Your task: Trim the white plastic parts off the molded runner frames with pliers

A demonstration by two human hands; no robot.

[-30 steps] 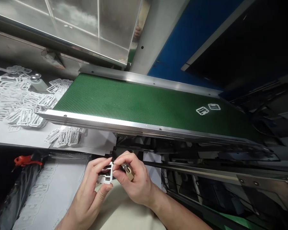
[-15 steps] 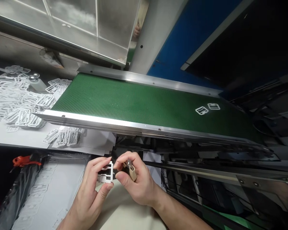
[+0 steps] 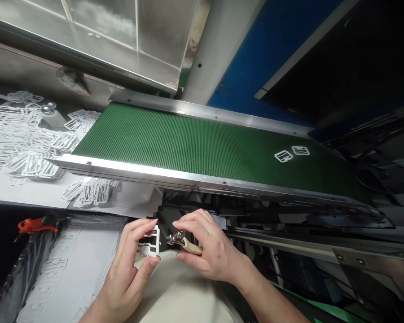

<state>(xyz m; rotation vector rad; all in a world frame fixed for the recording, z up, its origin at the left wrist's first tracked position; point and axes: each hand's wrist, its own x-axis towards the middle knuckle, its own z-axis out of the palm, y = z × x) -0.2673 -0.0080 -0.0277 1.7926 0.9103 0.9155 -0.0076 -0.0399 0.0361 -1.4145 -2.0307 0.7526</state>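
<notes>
Between the thumb and fingers of my left hand (image 3: 129, 264) is a white plastic frame (image 3: 157, 242), held upright by its edges; a small nub sticks out of its right side. My right hand (image 3: 215, 251) grips a pair of nippers (image 3: 185, 242) with pale beige handles and metal jaws. The jaws point left at the frame, a short gap away from it. Part of the handles is hidden in my palm.
A green conveyor belt (image 3: 175, 139) with metal side rails runs across, carrying two white frames (image 3: 292, 153). Heaps of similar frames (image 3: 30, 139) cover the left table beside a bottle (image 3: 53, 117). An orange-handled tool (image 3: 37, 226) lies at a lined box (image 3: 77, 260).
My right hand has turned and shifted slightly right, bringing the nippers' jaws round to point at the frame. The left hand with its frame has hardly moved.
</notes>
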